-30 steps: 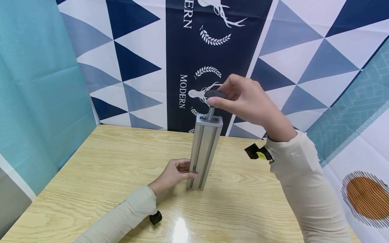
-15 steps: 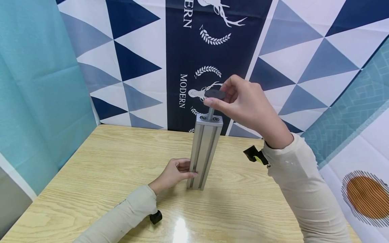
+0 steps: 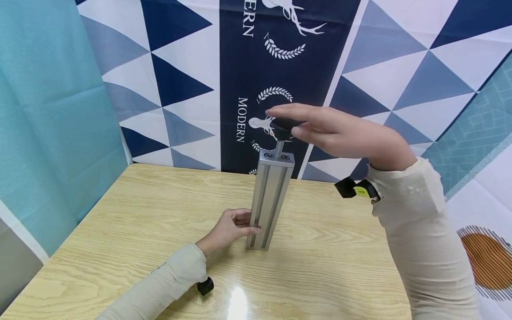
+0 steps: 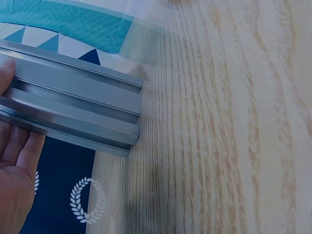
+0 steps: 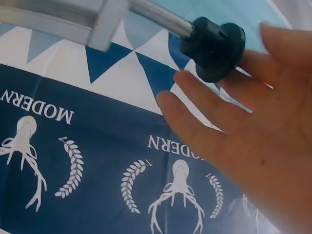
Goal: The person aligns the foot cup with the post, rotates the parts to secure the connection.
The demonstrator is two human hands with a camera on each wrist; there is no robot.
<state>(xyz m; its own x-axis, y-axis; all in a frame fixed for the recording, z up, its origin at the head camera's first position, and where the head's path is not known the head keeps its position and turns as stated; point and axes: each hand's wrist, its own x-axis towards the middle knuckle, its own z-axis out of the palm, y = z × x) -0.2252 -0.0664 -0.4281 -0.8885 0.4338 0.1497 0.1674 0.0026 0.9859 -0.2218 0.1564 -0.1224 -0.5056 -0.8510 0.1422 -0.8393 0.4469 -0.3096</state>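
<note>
An aluminium extrusion profile (image 3: pixel 271 195) stands upright on the wooden table, leaning slightly in the head view. My left hand (image 3: pixel 229 229) grips it near the base, thumb on the front face and fingers behind. On top is an end plate (image 3: pixel 276 158) with two screws, and a metal rod (image 5: pixel 163 18) rises from it to a round black knob (image 5: pixel 214 48). My right hand (image 3: pixel 340 133) is beside and over the knob, its fingers extended across it and the thumb tip at its near side. In the right wrist view the fingers are spread, not wrapped around the knob.
The light wood tabletop (image 3: pixel 160 200) reaches back to a curtain (image 3: pixel 184 80) of blue and white triangles with a dark printed band. A turquoise cloth (image 3: pixel 52 111) hangs at the left. Black wrist devices (image 3: pixel 356 189) sit on both sleeves.
My right hand has let go of the black knob, its fingers straightening over it as the wrist shifts right. The left hand and the profile hold their place.
</note>
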